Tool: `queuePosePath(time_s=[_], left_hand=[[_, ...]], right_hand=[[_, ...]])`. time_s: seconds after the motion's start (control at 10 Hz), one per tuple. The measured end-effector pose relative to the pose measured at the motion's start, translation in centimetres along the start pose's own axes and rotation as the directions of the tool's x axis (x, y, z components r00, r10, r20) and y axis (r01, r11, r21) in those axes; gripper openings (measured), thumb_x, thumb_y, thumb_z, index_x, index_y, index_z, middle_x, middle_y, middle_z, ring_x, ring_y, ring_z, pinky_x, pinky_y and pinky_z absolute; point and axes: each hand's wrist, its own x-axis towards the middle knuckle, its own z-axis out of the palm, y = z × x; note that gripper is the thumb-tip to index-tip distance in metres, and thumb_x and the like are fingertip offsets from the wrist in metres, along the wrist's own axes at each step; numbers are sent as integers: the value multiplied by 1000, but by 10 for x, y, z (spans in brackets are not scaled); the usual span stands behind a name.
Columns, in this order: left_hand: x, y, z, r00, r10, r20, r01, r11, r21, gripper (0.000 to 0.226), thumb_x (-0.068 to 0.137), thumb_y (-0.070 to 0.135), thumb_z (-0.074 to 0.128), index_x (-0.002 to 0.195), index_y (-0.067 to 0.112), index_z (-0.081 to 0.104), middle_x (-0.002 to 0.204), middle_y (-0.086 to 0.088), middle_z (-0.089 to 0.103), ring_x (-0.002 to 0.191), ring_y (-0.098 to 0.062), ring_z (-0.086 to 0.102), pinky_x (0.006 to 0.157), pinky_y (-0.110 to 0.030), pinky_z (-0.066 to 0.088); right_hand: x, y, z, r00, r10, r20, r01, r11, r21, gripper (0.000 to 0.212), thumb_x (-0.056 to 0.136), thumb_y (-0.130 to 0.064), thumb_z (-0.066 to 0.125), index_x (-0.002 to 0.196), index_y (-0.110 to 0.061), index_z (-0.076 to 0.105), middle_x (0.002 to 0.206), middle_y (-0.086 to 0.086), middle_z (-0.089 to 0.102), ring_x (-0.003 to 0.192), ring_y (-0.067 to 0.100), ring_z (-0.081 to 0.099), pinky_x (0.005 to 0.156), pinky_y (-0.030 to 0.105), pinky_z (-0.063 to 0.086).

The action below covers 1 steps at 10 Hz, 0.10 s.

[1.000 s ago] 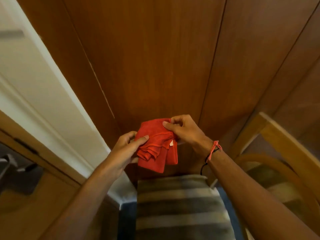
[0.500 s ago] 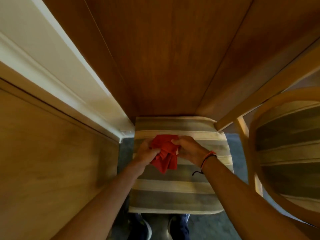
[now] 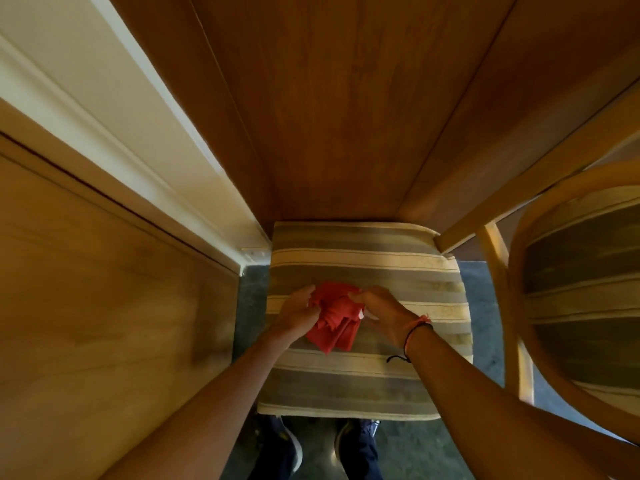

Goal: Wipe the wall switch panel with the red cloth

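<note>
Both hands bunch red cloth (image 3: 334, 318) above striped cushion (image 3: 367, 268).

My two hands meet over the middle of a seat cushion (image 3: 367, 268) that lies straight ahead of me. The cloth (image 3: 334, 320) is bunched between them, my left hand (image 3: 294, 315) on its left side and my right hand (image 3: 381, 311) on its right, its folds hanging down toward me. The cushion's far edge butts against a panelled wall (image 3: 346, 98). Left of the cushion runs a door frame (image 3: 114, 123), with a door (image 3: 86, 306) nearer on the left. A second chair (image 3: 581, 292) stands to the right. My shoes (image 3: 287, 448) are on the floor (image 3: 412, 448) just past the cushion's near edge.
</note>
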Motion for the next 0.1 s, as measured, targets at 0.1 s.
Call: queuePosePath(time_s=[0.1], left_hand=[[-10,21,-17,991,119,-55,-116,992,45,23,95,11,54,116,22,53,99,7,63,98,-18,65,72,-10,50]], right_hand=[[-18,-16,0,959,-184,-217,131,962,-239,39,95,-19,74,131,-9,63,127,7,63,114,22,64,95,32,53]])
